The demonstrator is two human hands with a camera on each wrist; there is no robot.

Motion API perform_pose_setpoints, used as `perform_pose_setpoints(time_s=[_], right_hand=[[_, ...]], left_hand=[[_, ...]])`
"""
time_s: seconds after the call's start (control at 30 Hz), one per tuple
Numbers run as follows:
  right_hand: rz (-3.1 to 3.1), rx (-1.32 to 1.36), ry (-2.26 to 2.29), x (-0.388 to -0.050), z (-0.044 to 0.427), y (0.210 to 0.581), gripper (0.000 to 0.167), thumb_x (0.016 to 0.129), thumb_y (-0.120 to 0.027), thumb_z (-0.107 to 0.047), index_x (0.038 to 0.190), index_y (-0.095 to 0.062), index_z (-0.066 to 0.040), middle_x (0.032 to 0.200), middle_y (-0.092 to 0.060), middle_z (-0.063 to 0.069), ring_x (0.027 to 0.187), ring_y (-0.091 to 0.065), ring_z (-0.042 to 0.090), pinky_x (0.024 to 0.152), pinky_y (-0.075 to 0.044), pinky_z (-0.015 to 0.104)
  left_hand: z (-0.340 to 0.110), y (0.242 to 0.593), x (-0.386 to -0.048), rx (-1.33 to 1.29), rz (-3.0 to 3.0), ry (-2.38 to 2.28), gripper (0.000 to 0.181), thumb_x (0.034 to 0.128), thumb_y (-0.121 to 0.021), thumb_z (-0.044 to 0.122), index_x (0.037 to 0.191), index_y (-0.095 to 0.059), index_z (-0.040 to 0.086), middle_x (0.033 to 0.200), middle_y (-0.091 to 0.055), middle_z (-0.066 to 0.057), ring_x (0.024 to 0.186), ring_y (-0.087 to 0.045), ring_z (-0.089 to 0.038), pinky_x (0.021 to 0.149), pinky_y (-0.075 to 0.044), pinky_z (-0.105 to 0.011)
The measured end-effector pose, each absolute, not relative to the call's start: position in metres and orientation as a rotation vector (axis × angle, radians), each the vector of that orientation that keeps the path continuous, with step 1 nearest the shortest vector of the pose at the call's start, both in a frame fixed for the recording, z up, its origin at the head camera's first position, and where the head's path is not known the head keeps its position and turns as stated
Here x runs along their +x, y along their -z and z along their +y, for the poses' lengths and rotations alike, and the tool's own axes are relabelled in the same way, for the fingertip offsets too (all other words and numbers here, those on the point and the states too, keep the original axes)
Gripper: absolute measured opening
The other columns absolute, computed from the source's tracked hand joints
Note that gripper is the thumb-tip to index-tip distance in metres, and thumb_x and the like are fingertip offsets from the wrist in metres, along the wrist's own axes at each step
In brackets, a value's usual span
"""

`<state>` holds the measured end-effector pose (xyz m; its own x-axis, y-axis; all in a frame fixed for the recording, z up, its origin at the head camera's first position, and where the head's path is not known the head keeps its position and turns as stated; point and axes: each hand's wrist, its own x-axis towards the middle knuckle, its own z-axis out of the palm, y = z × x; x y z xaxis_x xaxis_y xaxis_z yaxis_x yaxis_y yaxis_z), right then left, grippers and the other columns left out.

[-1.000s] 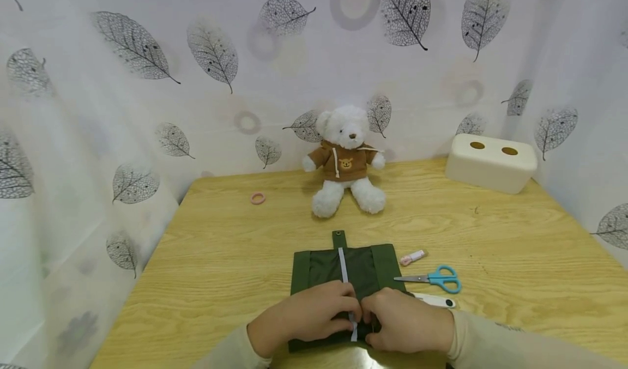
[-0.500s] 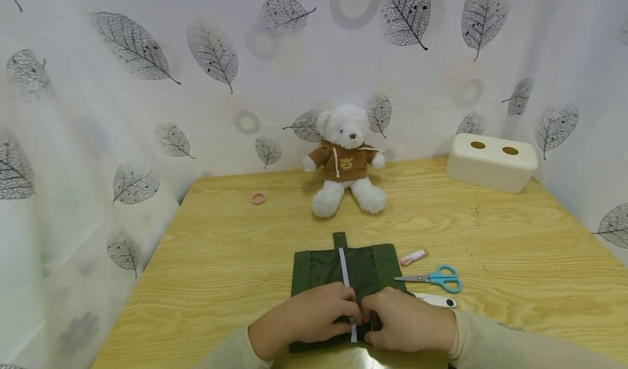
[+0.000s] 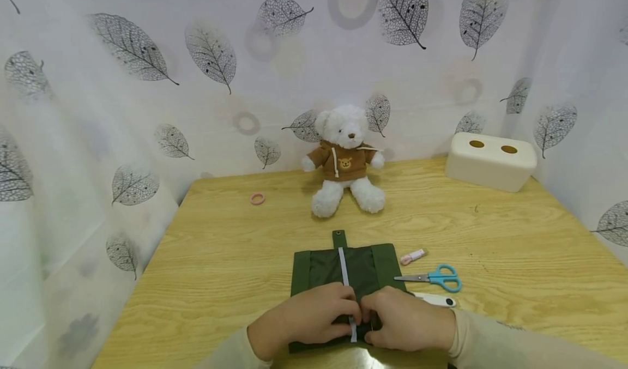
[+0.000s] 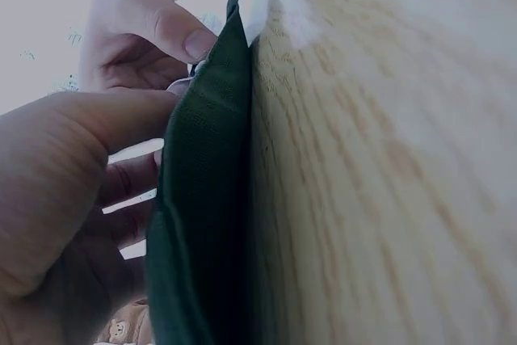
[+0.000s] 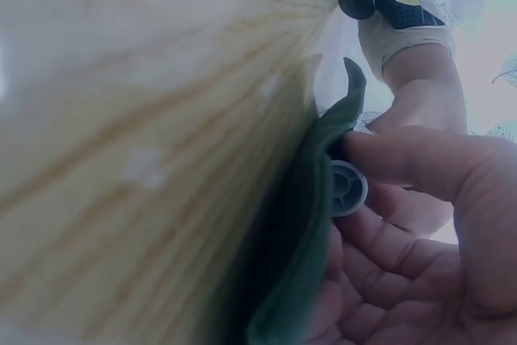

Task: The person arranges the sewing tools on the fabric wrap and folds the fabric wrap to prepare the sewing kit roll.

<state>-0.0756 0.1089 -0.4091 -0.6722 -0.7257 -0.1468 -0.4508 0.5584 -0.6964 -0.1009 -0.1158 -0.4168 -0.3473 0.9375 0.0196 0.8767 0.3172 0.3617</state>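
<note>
A dark green fabric case lies unfolded on the table, with a snap tab at its far edge and a pale grey elastic strip down its middle. My left hand bends over the strip near the close edge, thumb and fingertips pinching it. Just right of it, my right hand holds a small spool against the fabric. Only its round, spoked grey end shows in the right wrist view; the rest is hidden by fingers. In the left wrist view the case's edge stands slightly off the table.
Right of the case lie blue-handled scissors, a white tool with a black dot, and a pink-and-white bundle. A white teddy bear sits behind. Farther back are a pink ring and a cream box with two holes.
Both hands stay almost in place at the strip, with only tiny finger shifts. The case and the other things have not moved.
</note>
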Motion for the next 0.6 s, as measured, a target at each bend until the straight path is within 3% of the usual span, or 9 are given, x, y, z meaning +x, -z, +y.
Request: perform_pose_setpoints(time_s=[0.37, 0.6], right_hand=[[2.365, -1.003, 0.926, -0.077, 0.109, 0.4116, 0.012, 0.086, -0.079, -0.023, 0.089, -0.068, -0.024, 0.074, -0.058, -0.021, 0.063, -0.054, -0.005, 0.055, -0.047, 0.019], [2.333, -0.977, 0.984, -0.076, 0.1078, 0.4123, 0.014, 0.086, -0.081, -0.022, 0.09, -0.067, -0.022, 0.076, -0.06, -0.019, 0.065, -0.056, -0.004, 0.057, -0.049, 0.02]], left_hand=[[-0.1158, 0.4164, -0.099, 1.688, 2.398, -0.453, 0.009, 0.0954, -0.072, 0.024, 0.104, -0.071, 0.022, 0.109, -0.06, 0.008, 0.095, -0.054, 0.0, 0.085, -0.037, -0.004], [-0.1171, 0.4134, -0.0989, 1.519, 2.405, -0.414, 0.008, 0.0943, -0.073, 0.03, 0.098, -0.069, 0.024, 0.102, -0.057, 0.013, 0.091, -0.05, 0.003, 0.079, -0.04, -0.007]])
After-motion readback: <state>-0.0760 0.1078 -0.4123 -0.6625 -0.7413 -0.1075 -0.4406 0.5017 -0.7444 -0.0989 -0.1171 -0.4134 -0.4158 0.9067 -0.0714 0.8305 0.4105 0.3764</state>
